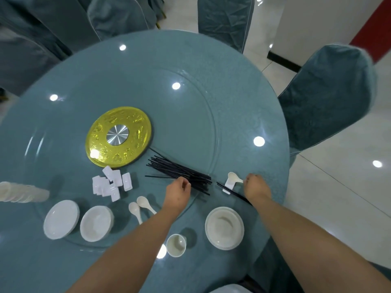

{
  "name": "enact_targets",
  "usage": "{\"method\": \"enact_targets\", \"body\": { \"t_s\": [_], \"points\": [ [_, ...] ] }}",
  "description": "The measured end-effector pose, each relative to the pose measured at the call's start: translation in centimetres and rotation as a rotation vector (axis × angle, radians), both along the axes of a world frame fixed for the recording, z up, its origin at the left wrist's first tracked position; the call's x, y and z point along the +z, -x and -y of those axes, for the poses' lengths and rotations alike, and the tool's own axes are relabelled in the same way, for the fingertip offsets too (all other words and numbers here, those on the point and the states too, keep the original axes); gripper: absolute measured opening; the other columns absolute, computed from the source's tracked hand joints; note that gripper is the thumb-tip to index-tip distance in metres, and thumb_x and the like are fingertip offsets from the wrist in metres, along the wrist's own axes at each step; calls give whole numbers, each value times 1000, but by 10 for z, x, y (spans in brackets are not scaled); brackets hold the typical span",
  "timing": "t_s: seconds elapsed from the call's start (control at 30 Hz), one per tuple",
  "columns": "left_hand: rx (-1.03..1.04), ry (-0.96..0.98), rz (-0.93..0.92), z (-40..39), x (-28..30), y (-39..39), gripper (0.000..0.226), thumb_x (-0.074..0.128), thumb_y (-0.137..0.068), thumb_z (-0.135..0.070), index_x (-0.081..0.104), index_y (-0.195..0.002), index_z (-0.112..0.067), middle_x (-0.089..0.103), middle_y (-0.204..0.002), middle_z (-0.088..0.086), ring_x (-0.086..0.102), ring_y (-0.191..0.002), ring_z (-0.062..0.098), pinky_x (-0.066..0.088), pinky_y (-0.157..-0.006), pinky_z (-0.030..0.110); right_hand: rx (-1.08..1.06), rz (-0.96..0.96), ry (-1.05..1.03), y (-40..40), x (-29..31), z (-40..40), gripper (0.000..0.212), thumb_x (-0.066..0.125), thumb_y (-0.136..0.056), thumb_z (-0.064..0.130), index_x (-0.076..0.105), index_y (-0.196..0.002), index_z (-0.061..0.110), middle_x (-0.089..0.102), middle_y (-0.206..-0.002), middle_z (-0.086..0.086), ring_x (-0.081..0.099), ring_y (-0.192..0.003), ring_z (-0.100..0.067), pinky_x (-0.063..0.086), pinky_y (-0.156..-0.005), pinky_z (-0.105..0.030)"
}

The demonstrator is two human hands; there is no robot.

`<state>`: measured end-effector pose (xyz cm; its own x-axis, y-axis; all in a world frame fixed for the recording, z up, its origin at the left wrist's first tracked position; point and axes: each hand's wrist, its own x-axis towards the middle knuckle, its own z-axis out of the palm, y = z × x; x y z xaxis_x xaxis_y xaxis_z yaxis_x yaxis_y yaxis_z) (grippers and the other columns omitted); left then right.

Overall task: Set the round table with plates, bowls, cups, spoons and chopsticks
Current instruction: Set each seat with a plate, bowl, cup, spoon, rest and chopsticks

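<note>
at the left edge of the round table (232, 85), a sideways stack of white cups (23, 192) lies near a stack of plates (61, 219) and a stack of bowls (96, 223). white chopstick rests (112, 183) cluster just below the gold turntable hub (118, 136), with two loose spoons (140, 206) near the tabletop's near edge. the left hand (177, 192) reaches into the pile of black chopsticks (182, 172), fingers curled at the sticks; whether it pinches one cannot be told. a single cup (176, 245) stands at the near edge beside a bowl on a plate (224, 227). the right hand (255, 185) pinches the handle of a spoon (233, 178) on a rest (229, 185), a pair of chopsticks (232, 192) alongside it.
</note>
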<state>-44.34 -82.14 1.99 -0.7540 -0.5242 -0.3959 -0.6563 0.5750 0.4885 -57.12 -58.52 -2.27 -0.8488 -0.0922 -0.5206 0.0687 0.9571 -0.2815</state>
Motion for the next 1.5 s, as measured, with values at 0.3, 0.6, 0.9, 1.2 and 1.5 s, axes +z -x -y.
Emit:
{"method": "enact_targets", "body": {
  "t_s": [0.3, 0.6, 0.9, 1.2, 1.5],
  "points": [
    [63, -61, -37, -7, 35, -41, 13, 54, -94, -30, 62, -97, -19, 67, -91, 0, 61, -86, 18, 41, -76, 22, 94, -28, 120, -40, 34, 14, 26, 45, -97, 22, 66, -98, 7, 65, -104, -15, 61, -92, -33, 44, -74, -32],
    [193, -127, -35, -12, 68, -113, 23, 53, -94, -32, 63, -109, -17, 67, -101, 0, 62, -98, 20, 43, -84, 24, 211, -18, 331, -115, 85, 41, 31, 43, -100, 24, 45, -70, 20, 51, -64, 1, 52, -67, -23, 38, -61, -28],
    [349, -341, -235, -4, 88, -241, 14, 56, -94, -26, 60, -101, -14, 67, -99, 10, 66, -92, 28, 50, -85, 35, 140, 85, 434, -232, 119, 74, 25, 46, -96, 22, 58, -78, 9, 68, -83, -18, 65, -82, -31, 50, -76, -36],
    [540, -476, -361, 9, 100, -379, 7, 51, -97, -21, 54, -92, -18, 61, -90, 1, 56, -61, 8, 43, -55, 20, 11, 261, 679, -369, 127, 111, 18, 46, -95, 13, 53, -78, 14, 53, -74, -7, 54, -55, -17, 39, -47, -23],
    [733, -491, -332, 15, 129, -491, 12, 49, -96, -25, 55, -104, -17, 61, -94, 1, 56, -64, 10, 39, -56, 22, 121, 444, 713, -461, 139, 140, 18, 45, -100, 13, 54, -86, 8, 55, -77, -9, 53, -57, -19, 38, -51, -23]
  ]
}}
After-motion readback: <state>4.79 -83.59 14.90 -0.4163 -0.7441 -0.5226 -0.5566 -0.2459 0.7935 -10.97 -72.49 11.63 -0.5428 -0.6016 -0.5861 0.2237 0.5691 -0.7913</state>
